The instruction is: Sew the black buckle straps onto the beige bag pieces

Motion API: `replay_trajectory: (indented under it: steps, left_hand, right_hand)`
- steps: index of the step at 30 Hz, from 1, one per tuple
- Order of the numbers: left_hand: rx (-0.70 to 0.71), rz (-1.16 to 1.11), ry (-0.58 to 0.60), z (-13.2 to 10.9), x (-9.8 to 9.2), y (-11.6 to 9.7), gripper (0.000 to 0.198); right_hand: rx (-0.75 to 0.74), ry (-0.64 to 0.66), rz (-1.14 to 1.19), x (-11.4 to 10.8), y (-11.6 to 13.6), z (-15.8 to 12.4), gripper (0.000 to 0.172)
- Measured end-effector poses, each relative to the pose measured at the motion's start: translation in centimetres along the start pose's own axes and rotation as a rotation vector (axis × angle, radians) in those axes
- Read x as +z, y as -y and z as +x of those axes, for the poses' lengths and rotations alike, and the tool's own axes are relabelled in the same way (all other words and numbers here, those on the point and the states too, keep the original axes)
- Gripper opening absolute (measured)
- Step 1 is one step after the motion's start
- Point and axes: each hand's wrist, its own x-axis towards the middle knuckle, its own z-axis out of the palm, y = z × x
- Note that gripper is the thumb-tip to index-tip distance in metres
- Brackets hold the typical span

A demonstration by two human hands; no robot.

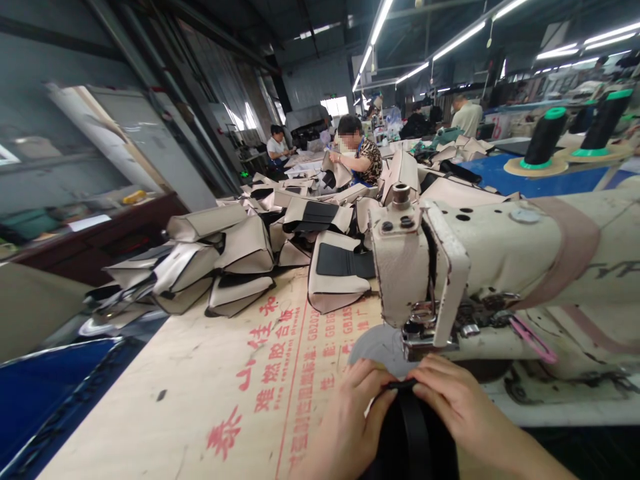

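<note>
Both my hands pinch the upper edge of a black fabric piece (414, 433) with a strap-like band down its middle. My left hand (357, 413) grips the left part of that edge between thumb and fingers. On the right part, my right hand (457, 400) does the same. Just beyond my fingertips are the presser foot and needle area of a worn cream sewing machine (485, 247). A round grey plate (377, 347) lies on the plywood table under the machine's head. The lower part of the black piece runs out of the picture.
Beige and black sewn bag pieces (245, 243) are heaped across the back of the plywood table (225, 373). Black thread cones (545, 140) stand at the right. A blue-lined bin (60, 400) is at the left edge. A co-worker (367, 157) sits behind the heap.
</note>
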Motion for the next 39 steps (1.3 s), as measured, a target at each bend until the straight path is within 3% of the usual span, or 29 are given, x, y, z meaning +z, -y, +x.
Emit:
replay_trajectory:
  steps: [11, 15, 21, 25, 27, 31, 33, 35, 39]
  left_hand:
    - [-0.017, -0.002, -0.098, 0.4, 0.6, -0.7, 0.015]
    - [-0.026, 0.023, -0.08, 1.2, 0.4, -0.9, 0.015]
    - [-0.026, 0.05, -0.028, 0.6, -0.2, -0.8, 0.016]
    - [-0.033, 0.079, -0.025, -0.6, 0.0, -0.2, 0.039]
    - [-0.003, 0.128, 0.081, -0.6, -0.7, 0.0, 0.045]
    - [0.055, 0.112, 0.437, 0.2, -3.7, 0.2, 0.032]
    - [0.021, 0.02, 0.511, 0.2, -4.7, 0.4, 0.024]
    - [-0.07, -0.044, 0.483, -0.1, -4.6, 0.9, 0.027]
    - [-0.196, -0.071, 0.273, 0.1, -3.0, 2.1, 0.043]
  right_hand:
    - [0.131, -0.044, 0.279, 0.0, 0.7, 0.3, 0.024]
    - [0.123, -0.026, 0.287, 0.1, 0.1, 0.9, 0.028]
    - [0.1, -0.134, 0.233, 1.3, -1.0, 0.7, 0.034]
    - [0.042, -0.138, 0.162, 1.4, -0.5, 0.3, 0.034]
    - [0.007, -0.099, 0.124, 1.2, -0.3, 0.3, 0.033]
    - [-0.038, -0.031, 0.066, 0.8, -0.3, 0.6, 0.037]
    - [-0.029, -0.045, 0.064, 0.7, -0.5, 0.7, 0.038]
    - [-0.012, -0.069, 0.068, 0.8, -0.6, 0.6, 0.039]
    - [0.049, -0.15, 0.073, 1.2, -0.1, 0.1, 0.04]
